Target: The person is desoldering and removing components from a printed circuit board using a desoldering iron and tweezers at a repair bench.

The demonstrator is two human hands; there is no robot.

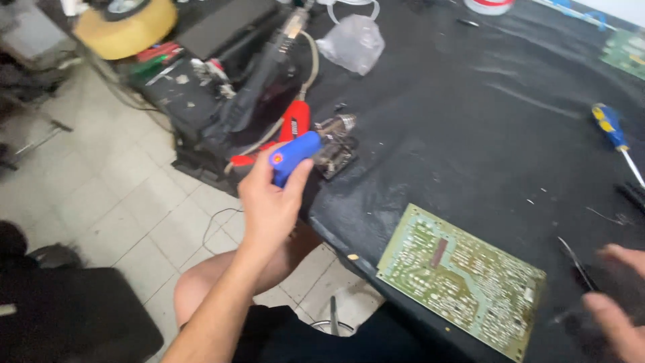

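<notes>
My left hand [269, 205] grips the blue handle of a tool [293, 156] at the left edge of the black-covered table [470, 134]; its tip meets a metal stand [334, 144] there. A green circuit board [462, 278] lies solder side up near the table's front edge. My right hand [615, 302] is blurred at the lower right, fingers apart, over a dark thin tool [578, 265]; whether it touches the tool is unclear.
A blue and yellow screwdriver [611, 131] lies at the right. A clear plastic bag [353, 44] sits at the back, a yellow tape roll [124, 30] and cluttered boxes at the back left. Another green board [625, 54] is far right. Tiled floor lies left.
</notes>
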